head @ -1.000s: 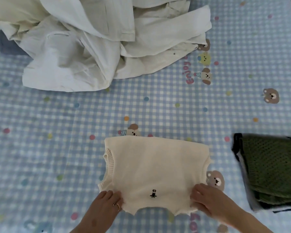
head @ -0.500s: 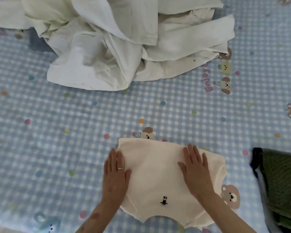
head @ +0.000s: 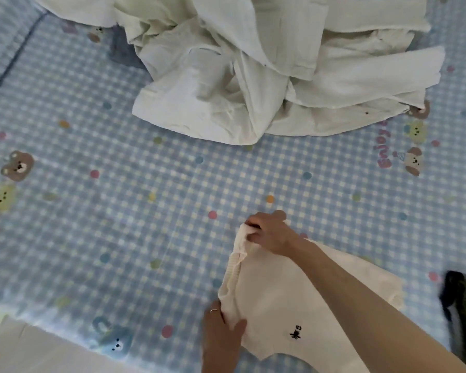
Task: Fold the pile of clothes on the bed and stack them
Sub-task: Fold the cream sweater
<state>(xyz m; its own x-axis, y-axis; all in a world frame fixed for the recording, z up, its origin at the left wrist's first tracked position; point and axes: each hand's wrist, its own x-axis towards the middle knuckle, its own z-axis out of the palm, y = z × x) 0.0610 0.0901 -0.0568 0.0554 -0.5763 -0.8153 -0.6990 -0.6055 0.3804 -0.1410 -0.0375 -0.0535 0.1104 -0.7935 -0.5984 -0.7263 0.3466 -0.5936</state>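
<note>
Earlier flat on it, left hand (head: 221,325) now pinches the cream knit vest (head: 283,297) at lower centre, near left edge; right hand (head: 269,232) grips the far left corner. White clothes pile (head: 253,76) top centre. Bed sheet (head: 119,211) print reads "Enjoy".

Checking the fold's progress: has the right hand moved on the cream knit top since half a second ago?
Yes. The right hand has crossed from the cream knit top's right half to its far left corner, now pinching that edge beyond the left hand.

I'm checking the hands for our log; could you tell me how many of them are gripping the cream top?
2. The right hand pinches the cream top's far left corner; the left hand grips its near left edge.
</note>
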